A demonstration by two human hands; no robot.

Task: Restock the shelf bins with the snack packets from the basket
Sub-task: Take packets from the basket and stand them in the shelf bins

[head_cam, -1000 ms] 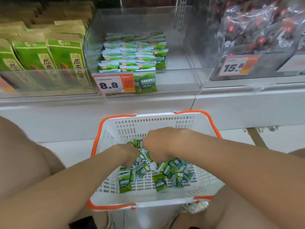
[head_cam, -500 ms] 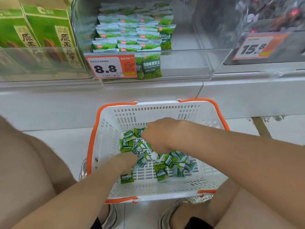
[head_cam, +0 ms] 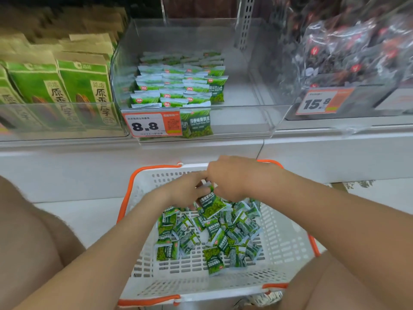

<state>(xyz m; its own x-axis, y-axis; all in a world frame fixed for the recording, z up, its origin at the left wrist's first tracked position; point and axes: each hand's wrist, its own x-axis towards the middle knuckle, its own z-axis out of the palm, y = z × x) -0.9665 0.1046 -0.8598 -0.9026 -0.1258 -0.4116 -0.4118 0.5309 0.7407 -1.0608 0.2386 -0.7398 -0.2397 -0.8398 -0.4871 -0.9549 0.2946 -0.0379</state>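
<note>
1. The basket (head_cam: 288, 242), white with orange handles, sits on the floor between the person's knees. A loose pile of small green snack packets (head_cam: 214, 233) covers most of its bottom, so a good share of the stock is not yet shelved.
2. Over the far part of that pile, the left hand (head_cam: 185, 193) and the right hand (head_cam: 232, 177) meet. The fingers of both curl round a small bunch of packets, and one held packet (head_cam: 211, 203) hangs below the fingers, just above the pile. I judge this to be gathering a handful, not yet carrying it to the shelf.
3. The held packet carries white Chinese writing on green. It is too tilted and small to read.
4. Beyond the basket, on the shelf, stands the clear bin (head_cam: 245, 121). Neat rows of stocked packets (head_cam: 178, 86) fill its left part, while its right part shows bare floor. As I judge it, the restocking is roughly midway.
5. An orange-edged price tag (head_cam: 150, 124) on the bin's front reads "8.8". Beside it, an upright front packet (head_cam: 200, 123) shows Chinese characters and an English line that seems to end in "Green Peas".
6. To the left is a bin of green paper bags (head_cam: 85, 92) with large vertical Chinese characters.
7. To the right, dark glossy packets (head_cam: 348, 54) with red marks sit behind a second tag (head_cam: 321, 101) reading "15.8".
</note>
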